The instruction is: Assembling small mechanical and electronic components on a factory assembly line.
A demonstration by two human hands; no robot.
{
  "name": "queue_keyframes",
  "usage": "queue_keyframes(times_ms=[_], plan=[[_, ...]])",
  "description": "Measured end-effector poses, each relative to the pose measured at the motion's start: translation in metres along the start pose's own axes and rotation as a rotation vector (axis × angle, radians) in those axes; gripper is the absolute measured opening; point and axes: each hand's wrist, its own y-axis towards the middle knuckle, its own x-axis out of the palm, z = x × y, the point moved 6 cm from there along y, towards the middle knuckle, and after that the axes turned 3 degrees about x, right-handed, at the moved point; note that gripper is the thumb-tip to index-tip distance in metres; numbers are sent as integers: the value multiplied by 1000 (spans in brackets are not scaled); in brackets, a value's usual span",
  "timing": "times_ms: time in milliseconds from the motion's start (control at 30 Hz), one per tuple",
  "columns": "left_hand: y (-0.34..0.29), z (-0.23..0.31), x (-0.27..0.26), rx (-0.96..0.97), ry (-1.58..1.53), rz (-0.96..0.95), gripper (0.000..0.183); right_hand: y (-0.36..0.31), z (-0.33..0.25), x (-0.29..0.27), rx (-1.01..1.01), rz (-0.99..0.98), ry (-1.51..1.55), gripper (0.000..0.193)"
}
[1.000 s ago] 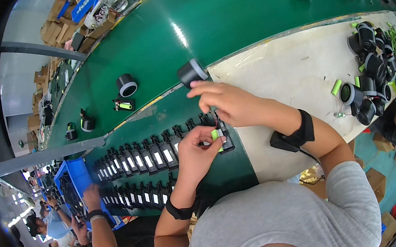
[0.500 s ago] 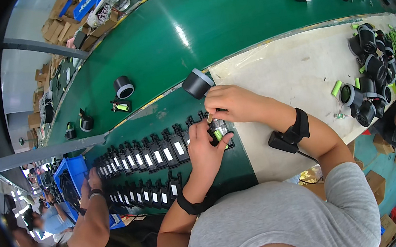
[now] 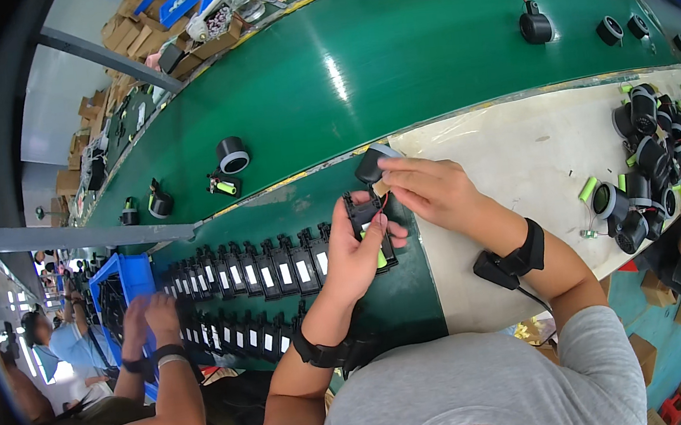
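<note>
My left hand [image 3: 351, 257] is closed around a black plastic housing [image 3: 362, 208], its thumb lying across the front. A green battery cell [image 3: 381, 258] shows below that thumb, and a red wire [image 3: 384, 202] curves up from the housing. Just above it, my right hand [image 3: 442, 193] pinches a small tan piece [image 3: 380, 186] between thumb and fingers; its exact kind is unclear. Behind the right fingertips stands a black cylindrical part [image 3: 372, 162] with a grey rim, partly covered by them. Beside my left hand, rows of black housings [image 3: 283, 270] with white labels line the green surface.
To the right, a pale sheet [image 3: 485, 164] carries a heap of black cylindrical parts [image 3: 649, 151] and green cells [image 3: 588, 188]. More cylinders [image 3: 232, 154] sit on the green belt [image 3: 391, 58]. At left, a co-worker's hands [image 3: 148, 320] are near a blue bin [image 3: 138, 275].
My left hand has closed round the housing and tilted it upright. My right hand has shifted slightly right, still pinching the tan piece. The view has shifted; the co-worker's hands have risen.
</note>
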Motion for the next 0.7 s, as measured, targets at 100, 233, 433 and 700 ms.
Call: queue_keyframes(times_ms=[100,233,433,700], plan=[[4,8,-1,-45,-232,-8,34,0,-5,1,26,54,-33,27],[9,17,3,23,-338,66,32,-1,-9,-6,32,127,-37,25],[15,19,12,169,-65,37,29,-4,-5,-4,110,124,232,21],[12,21,9,206,237,16,34,-1,-6,-1,127,89,256,19]])
